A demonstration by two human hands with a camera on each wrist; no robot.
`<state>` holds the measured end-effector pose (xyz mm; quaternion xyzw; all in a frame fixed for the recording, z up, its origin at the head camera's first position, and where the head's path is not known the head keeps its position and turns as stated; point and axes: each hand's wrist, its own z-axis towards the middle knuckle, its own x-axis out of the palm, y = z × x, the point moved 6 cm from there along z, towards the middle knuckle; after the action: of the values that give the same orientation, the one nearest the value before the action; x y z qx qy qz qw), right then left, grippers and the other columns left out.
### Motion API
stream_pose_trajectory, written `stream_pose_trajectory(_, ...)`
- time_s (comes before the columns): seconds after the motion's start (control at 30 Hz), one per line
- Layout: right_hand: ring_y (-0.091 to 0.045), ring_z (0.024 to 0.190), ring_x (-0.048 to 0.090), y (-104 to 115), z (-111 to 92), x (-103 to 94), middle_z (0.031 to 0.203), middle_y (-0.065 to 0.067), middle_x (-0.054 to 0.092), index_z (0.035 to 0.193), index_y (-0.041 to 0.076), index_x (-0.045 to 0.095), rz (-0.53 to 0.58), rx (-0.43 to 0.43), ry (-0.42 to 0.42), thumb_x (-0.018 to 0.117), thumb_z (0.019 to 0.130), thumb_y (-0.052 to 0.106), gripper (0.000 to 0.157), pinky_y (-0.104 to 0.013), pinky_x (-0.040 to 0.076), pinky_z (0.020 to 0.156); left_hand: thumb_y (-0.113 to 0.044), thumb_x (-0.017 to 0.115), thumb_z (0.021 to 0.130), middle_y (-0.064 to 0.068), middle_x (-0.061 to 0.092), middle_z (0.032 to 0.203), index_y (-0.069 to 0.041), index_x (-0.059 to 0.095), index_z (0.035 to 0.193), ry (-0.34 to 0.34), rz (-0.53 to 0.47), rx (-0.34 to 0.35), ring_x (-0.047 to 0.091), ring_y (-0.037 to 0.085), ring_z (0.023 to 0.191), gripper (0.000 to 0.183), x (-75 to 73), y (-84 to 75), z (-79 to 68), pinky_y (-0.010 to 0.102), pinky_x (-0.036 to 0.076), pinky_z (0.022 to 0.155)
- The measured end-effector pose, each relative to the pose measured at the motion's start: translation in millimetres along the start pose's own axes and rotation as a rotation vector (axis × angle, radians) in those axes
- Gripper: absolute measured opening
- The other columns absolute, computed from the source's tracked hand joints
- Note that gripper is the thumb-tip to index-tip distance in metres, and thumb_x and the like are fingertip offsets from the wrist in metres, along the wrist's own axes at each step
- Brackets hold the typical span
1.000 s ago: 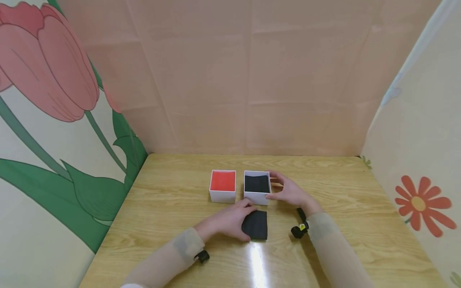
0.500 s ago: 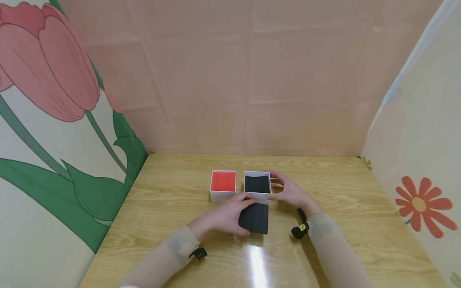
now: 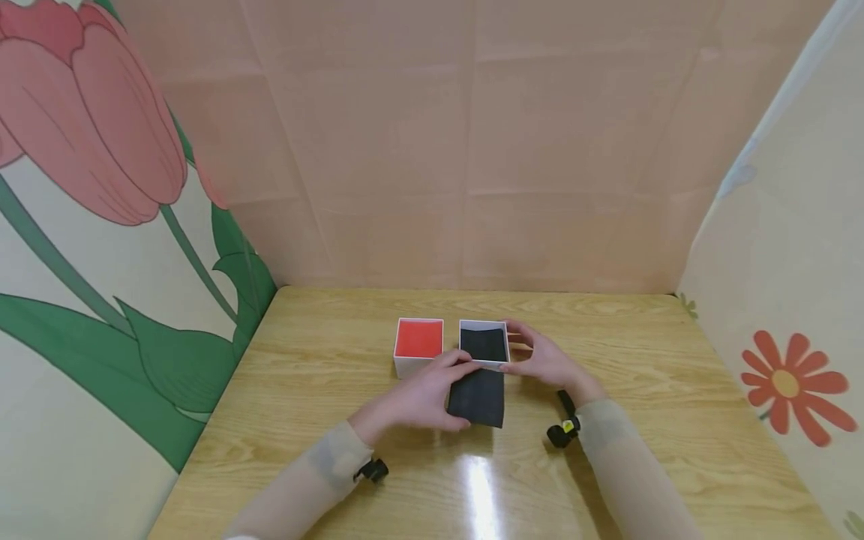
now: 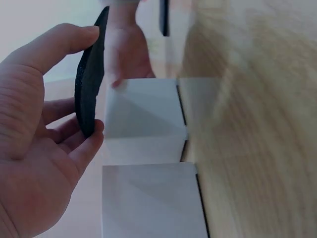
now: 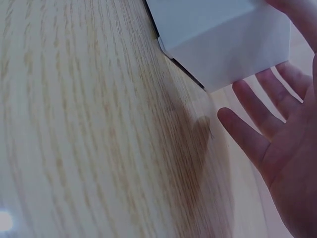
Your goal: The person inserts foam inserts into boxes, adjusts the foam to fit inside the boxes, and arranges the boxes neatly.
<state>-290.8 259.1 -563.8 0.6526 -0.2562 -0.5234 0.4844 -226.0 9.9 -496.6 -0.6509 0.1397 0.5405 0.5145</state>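
Observation:
My left hand (image 3: 421,394) pinches a folded black cloth (image 3: 477,397) between thumb and fingertips. In the left wrist view the black cloth (image 4: 90,77) appears edge-on, slightly bowed and raised off the table. It hangs just before the near side of a white box (image 3: 499,325), overlapping it in the head view. More black cloth (image 3: 483,345) lies inside that box. My right hand (image 3: 543,364) holds the box by its right side, thumb at the near corner and fingers toward the back. The right wrist view shows those fingers (image 5: 252,104) along the white box (image 5: 233,54).
To the left stands a second white box (image 3: 408,367) with red material (image 3: 418,339) filling its top, a narrow gap away. Both boxes rest on a wooden table (image 3: 337,330). A pinkish-brown sheet (image 3: 466,150) backs the table, with flower-patterned walls at both sides.
My left hand has lifted the black cloth off the table and moved it forward, close to the right-hand box. The right hand and both boxes have stayed put.

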Motion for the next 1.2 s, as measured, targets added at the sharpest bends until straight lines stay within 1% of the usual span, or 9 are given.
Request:
stream_pose_trajectory(0.07,-0.045,0.147,0.043,-0.3,-0.6,-0.4,0.164,-0.015,0.044,0.167,0.008,0.031,-0.002,-0.004,0.002,0.093,0.087,0.028,0.103,-0.064,0.041,0.117,-0.037,0.092,0.082,-0.003,0.045,0.151,-0.013,0.049,0.160,-0.022,-0.017,-0.004,0.049,0.015,0.131,0.092,-5.4,-1.3,0.9,0.026,0.051,0.105)
stream_pose_trajectory(0.13,-0.044,0.148,0.043,-0.8,-1.1,-0.9,0.164,-0.013,0.043,0.167,0.010,0.032,0.008,0.004,0.000,0.093,0.086,0.027,0.103,-0.063,0.041,0.117,-0.036,0.092,0.083,-0.002,0.043,0.153,-0.012,0.048,0.161,-0.039,-0.026,-0.006,0.046,0.016,0.135,0.092,-9.3,-0.8,2.0,0.025,0.050,0.106)
stream_pose_trajectory(0.27,-0.044,0.148,0.044,-2.1,-1.7,-1.8,0.165,-0.013,0.043,0.167,0.012,0.033,0.014,0.006,-0.001,0.093,0.086,0.027,0.103,-0.063,0.042,0.117,-0.035,0.091,0.084,0.000,0.042,0.155,-0.012,0.046,0.162,-0.072,-0.036,-0.012,0.043,0.019,0.139,0.093,-16.5,2.4,6.1,0.029,0.049,0.109)
stream_pose_trajectory(0.43,-0.045,0.147,0.044,-4.6,-1.7,-2.5,0.165,-0.015,0.042,0.168,0.010,0.031,0.012,-0.005,-0.003,0.092,0.087,0.024,0.102,-0.064,0.042,0.116,-0.034,0.092,0.084,0.002,0.043,0.155,-0.012,0.046,0.162,-0.106,-0.028,-0.007,0.044,0.020,0.138,0.093,-28.6,8.9,19.3,0.033,0.050,0.109)
stream_pose_trajectory(0.53,-0.046,0.148,0.043,-5.6,-1.8,-2.6,0.165,-0.016,0.041,0.168,0.009,0.031,0.018,0.000,-0.003,0.092,0.087,0.023,0.102,-0.065,0.042,0.116,-0.035,0.091,0.084,0.003,0.044,0.155,-0.010,0.046,0.162,-0.118,0.003,-0.010,0.047,0.021,0.136,0.094,-37.0,13.0,28.5,0.035,0.050,0.110)
stream_pose_trajectory(0.7,-0.046,0.147,0.044,-5.9,-2.0,-2.4,0.166,-0.017,0.041,0.167,0.011,0.032,0.019,-0.001,0.001,0.093,0.086,0.023,0.102,-0.065,0.042,0.116,-0.037,0.090,0.085,0.004,0.044,0.154,-0.009,0.046,0.161,-0.112,0.027,-0.031,0.051,0.021,0.133,0.092,-46.4,18.5,40.4,0.035,0.051,0.109)
stream_pose_trajectory(0.87,-0.044,0.147,0.045,-4.3,-2.6,-2.5,0.165,-0.014,0.042,0.167,0.014,0.033,0.011,0.000,-0.004,0.094,0.085,0.029,0.103,-0.063,0.042,0.116,-0.040,0.090,0.085,0.005,0.046,0.157,-0.012,0.046,0.163,-0.097,0.057,-0.065,0.049,0.024,0.138,0.093,-50.5,24.8,52.6,0.039,0.050,0.111)
stream_pose_trajectory(1.03,-0.044,0.148,0.044,-2.2,-2.4,-1.8,0.166,-0.015,0.039,0.169,0.014,0.028,0.013,-0.006,0.007,0.092,0.087,0.031,0.105,-0.063,0.042,0.116,-0.042,0.090,0.085,0.008,0.051,0.154,-0.011,0.048,0.161,-0.081,0.087,-0.079,0.044,0.027,0.141,0.092,-50.5,31.1,65.2,0.043,0.047,0.114)
stream_pose_trajectory(1.2,-0.044,0.148,0.043,1.0,-1.7,0.3,0.167,-0.015,0.038,0.170,0.014,0.027,0.024,0.007,0.025,0.093,0.087,0.030,0.107,-0.062,0.042,0.117,-0.043,0.089,0.086,0.007,0.053,0.151,-0.010,0.050,0.160,-0.054,0.097,-0.085,0.046,0.025,0.139,0.090,-45.6,37.1,72.0,0.041,0.046,0.113)
